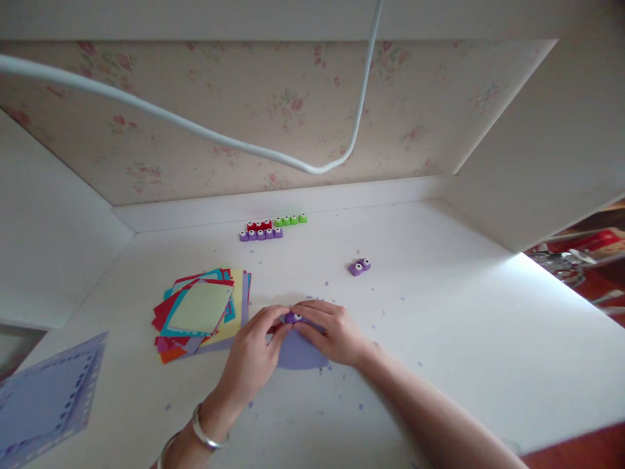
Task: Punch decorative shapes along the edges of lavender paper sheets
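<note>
A small purple craft punch (293, 317) with a white, eye-like button is pinched between the fingertips of both my hands. My left hand (258, 345) closes on its left side, with thumb and forefinger together. My right hand (332, 329) curls over it from the right, fingers bent around it. Under the hands lies a purple sheet of paper (303, 352) with a curved near edge, and the punch sits at its far part. Whether the paper is inside the punch's slot is hidden by my fingers.
Two purple punches (359, 266) lie at right. Behind stand rows of purple punches (260, 234), three red punches (259, 225) and several green punches (291, 220). A coloured paper pile (202, 309) and punched purple sheets (49, 397) lie left. A white cable (219, 139) hangs ahead; paper bits dot the table.
</note>
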Demonstrator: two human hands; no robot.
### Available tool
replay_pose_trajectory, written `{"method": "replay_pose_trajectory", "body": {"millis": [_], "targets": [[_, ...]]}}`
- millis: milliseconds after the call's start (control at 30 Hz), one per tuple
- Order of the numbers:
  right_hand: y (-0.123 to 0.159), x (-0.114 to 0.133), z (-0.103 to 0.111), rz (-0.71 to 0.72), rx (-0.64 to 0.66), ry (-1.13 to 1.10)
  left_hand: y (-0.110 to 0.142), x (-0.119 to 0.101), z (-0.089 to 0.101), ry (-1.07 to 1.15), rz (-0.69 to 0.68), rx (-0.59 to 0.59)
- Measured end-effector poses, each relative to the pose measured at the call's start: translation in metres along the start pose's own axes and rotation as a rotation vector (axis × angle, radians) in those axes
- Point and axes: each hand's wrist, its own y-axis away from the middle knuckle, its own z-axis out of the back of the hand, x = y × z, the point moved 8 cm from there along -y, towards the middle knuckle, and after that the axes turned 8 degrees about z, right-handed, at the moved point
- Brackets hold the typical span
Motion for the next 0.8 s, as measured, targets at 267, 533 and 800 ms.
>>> {"method": "replay_pose_trajectory", "body": {"millis": [267,533,800], "targets": [[0.037,-0.074,0.110,-0.445,-0.643,0.233,0.013,0.003,-0.013,-0.090,-0.110,-0.014],[0.076,-0.128,0.164,-0.725,-0.626,0.467,0.021,-0.007,-0.020,-0.178,-0.227,0.023],[0.071,-0.131,0.152,-0.748,-0.489,0.503,0.023,-0.005,-0.020,-0.180,-0.236,0.025]]}}
